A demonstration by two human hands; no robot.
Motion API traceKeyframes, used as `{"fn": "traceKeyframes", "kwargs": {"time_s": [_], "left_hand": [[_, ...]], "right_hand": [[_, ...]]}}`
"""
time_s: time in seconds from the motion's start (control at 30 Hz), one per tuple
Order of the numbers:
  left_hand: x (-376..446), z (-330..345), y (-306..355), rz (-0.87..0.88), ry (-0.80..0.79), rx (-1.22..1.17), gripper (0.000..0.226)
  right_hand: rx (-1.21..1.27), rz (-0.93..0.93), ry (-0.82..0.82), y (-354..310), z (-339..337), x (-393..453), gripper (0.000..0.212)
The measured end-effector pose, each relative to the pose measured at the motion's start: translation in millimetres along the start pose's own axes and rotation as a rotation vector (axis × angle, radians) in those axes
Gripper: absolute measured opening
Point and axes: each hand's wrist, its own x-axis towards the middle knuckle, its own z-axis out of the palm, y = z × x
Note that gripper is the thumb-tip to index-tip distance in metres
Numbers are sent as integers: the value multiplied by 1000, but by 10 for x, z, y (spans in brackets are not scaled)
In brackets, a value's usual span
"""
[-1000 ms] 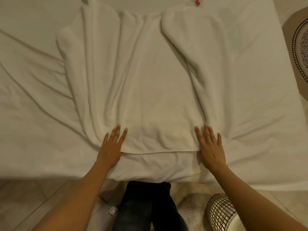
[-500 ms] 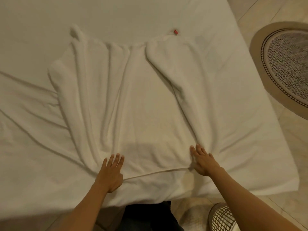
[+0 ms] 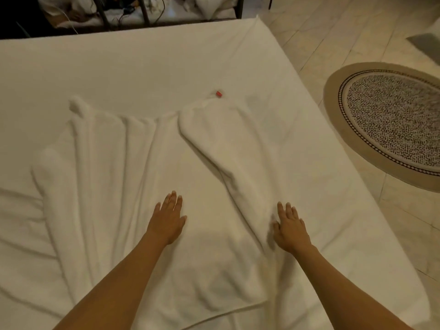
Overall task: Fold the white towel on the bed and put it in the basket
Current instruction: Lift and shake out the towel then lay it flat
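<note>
The white towel (image 3: pixel 133 177) lies spread and wrinkled on the white bed (image 3: pixel 142 67), with long folds running away from me and a small red tag (image 3: pixel 218 93) at its far edge. My left hand (image 3: pixel 167 219) lies flat on the middle of the towel, fingers apart, holding nothing. My right hand (image 3: pixel 290 229) rests flat, fingers spread, against a thick ridge of towel on the right side. The basket is out of view.
An oval patterned rug (image 3: pixel 390 120) lies on the tiled floor to the right of the bed. Beyond the far edge of the bed stands a dark frame (image 3: pixel 147 20) with cables and pale bundles behind it.
Both hands have slid forward from the towel's near edge toward its middle. The view has tilted up, so the far bed edge shows and the basket by my legs has dropped out.
</note>
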Motion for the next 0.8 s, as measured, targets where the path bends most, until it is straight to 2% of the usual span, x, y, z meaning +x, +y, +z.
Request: {"fn": "traceKeyframes", "kwargs": {"time_s": [0.3, 0.5, 0.7, 0.8], "left_hand": [[1445, -653, 355, -29, 64, -63, 61], [2314, -992, 509, -3, 103, -14, 65], [2810, -611, 811, -10, 29, -92, 78], [2865, -347, 865, -62, 150, -89, 89]], "right_hand": [[56, -63, 27, 3, -476, 1273, 60], [154, -109, 88, -201, -691, 2182, 60], [169, -29, 134, -224, -534, 2622, 67], [213, -38, 284, -218, -303, 2640, 65]]}}
